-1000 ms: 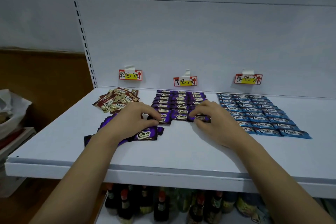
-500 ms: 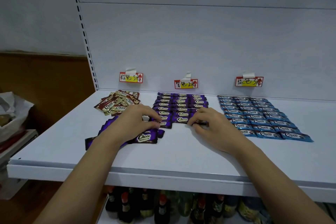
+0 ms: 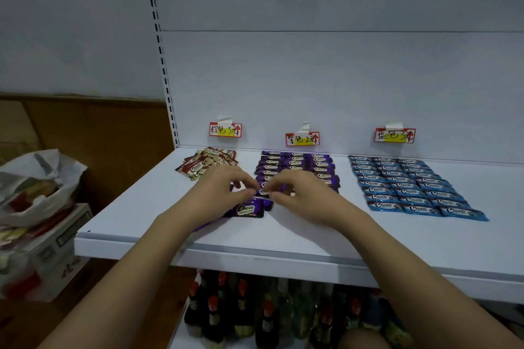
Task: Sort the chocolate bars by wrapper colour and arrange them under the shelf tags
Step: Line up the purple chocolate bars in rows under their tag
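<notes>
Both hands meet at frame centre over the front of the purple bars (image 3: 297, 167): left hand (image 3: 218, 195) and right hand (image 3: 306, 198) each pinch an end of one small purple bar (image 3: 264, 192). A loose purple bar (image 3: 247, 208) lies just below. Brown bars (image 3: 207, 163) heap at left, blue bars (image 3: 408, 187) fill the right. Bare shelf (image 3: 340, 246) runs along the front edge; bottles (image 3: 241, 312) stand below, a bag (image 3: 37, 181) at far left

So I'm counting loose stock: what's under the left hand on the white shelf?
Loose purple-wrapped chocolate bars stick out from under the left hand; one faces up beside the palm. How many lie beneath is hidden by hand and forearm.
</notes>
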